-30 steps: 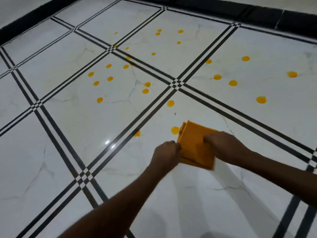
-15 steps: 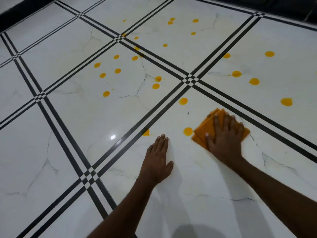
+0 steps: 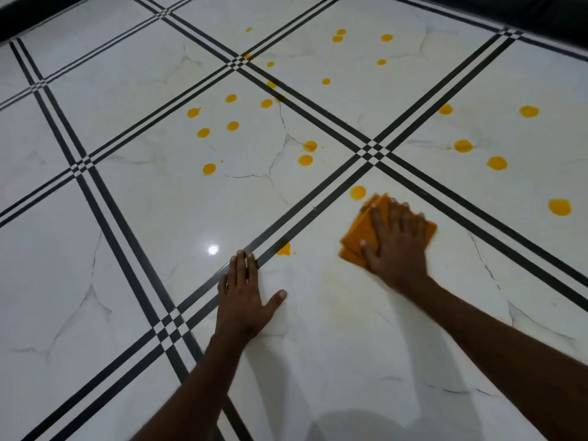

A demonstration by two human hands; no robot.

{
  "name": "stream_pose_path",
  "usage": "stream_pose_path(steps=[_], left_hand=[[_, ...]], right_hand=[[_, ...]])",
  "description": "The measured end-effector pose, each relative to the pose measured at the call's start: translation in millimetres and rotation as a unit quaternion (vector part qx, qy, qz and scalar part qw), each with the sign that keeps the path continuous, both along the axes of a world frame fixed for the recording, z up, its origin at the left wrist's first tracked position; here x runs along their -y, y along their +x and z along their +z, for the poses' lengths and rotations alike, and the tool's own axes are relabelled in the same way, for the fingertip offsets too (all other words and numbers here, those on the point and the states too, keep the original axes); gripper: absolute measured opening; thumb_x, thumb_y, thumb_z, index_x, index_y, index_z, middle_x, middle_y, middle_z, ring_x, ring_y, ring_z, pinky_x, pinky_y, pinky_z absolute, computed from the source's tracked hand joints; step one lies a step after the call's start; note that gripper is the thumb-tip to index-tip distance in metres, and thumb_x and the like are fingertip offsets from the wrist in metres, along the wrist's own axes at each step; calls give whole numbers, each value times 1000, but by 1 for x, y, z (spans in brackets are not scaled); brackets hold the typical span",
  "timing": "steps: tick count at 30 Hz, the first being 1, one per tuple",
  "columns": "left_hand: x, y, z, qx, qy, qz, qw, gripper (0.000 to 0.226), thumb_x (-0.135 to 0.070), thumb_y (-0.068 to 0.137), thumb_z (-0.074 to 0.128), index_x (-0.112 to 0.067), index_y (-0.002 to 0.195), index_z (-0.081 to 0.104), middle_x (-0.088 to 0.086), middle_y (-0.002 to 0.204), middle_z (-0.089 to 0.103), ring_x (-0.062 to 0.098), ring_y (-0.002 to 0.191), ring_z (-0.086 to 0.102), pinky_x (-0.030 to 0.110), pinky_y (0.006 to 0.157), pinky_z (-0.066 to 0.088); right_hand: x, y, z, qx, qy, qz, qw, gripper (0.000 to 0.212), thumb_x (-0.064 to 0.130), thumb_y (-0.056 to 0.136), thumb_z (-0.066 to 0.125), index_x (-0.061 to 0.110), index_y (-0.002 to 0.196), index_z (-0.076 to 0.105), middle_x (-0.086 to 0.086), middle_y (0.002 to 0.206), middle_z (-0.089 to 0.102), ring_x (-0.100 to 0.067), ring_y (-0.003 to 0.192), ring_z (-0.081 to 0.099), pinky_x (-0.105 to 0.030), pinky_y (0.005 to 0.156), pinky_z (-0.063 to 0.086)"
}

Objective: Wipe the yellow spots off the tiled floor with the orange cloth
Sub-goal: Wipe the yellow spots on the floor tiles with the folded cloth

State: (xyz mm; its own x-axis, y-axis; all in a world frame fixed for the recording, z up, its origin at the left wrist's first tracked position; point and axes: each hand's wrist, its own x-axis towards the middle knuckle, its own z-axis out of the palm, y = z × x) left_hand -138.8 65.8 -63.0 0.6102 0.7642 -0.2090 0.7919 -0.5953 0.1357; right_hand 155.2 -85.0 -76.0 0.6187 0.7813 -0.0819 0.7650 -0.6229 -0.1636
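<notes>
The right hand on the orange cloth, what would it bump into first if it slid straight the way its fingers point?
Probably the round yellow spot just past the folded orange cloth, slightly left of where the right hand points; then the black tile stripe.

Head view, downward over floor (image 3: 159,218)

Folded orange cloth (image 3: 358,241) flat beside scattered yellow spots (image 3: 357,192)

Spot that lay just left of orange cloth (image 3: 359,240) half second ago now gone; faint yellowish smear (image 3: 337,291) on floor there. Right hand (image 3: 397,246) went from gripping cloth with left hand (image 3: 243,300) to pressing it flat. Left hand now flat on floor.
</notes>
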Motion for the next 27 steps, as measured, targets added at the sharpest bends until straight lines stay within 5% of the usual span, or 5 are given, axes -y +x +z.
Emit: stream_pose_path(steps=[4,9,16,23,27], left_hand=[[-32,8,14,64,51,3,997,72,-51,88,38,-11,148,35,12,150,40,35,138,38,47,107,35],[-62,9,-8,-4,12,43,999,97,-76,82,13,-17,159,6,11,166,-1,30,154,2,49,120,12],[-72,3,-4,-42,-24,9,999,83,-66,94,19,-25,157,-15,2,163,-25,22,151,-20,45,121,3],[-80,-13,4,-32,-18,-40,999,79,-63,96,25,-30,156,-14,-1,164,-22,19,152,-17,44,119,11],[-81,-4,8,-40,0,-26,999,81,-60,91,30,-25,159,3,5,167,-3,26,154,3,46,115,23]], right_hand=[[-31,-62,-4,3,18,113,993,86,62,92,40,20,163,18,-17,170,13,-42,156,11,-64,122,9],[43,-53,-4,2,30,111,993,71,57,99,25,24,162,21,-14,169,18,-41,154,21,-64,121,15],[-118,-75,-3,-13,37,165,985,71,59,95,31,32,161,24,-13,170,17,-41,155,16,-60,124,5],[-73,-81,3,-10,27,338,941,73,66,100,32,38,162,8,-4,172,6,-30,158,4,-56,126,4],[-134,-1,3,19,15,159,987,71,61,97,28,33,162,19,-15,166,27,-42,150,28,-60,120,17]])
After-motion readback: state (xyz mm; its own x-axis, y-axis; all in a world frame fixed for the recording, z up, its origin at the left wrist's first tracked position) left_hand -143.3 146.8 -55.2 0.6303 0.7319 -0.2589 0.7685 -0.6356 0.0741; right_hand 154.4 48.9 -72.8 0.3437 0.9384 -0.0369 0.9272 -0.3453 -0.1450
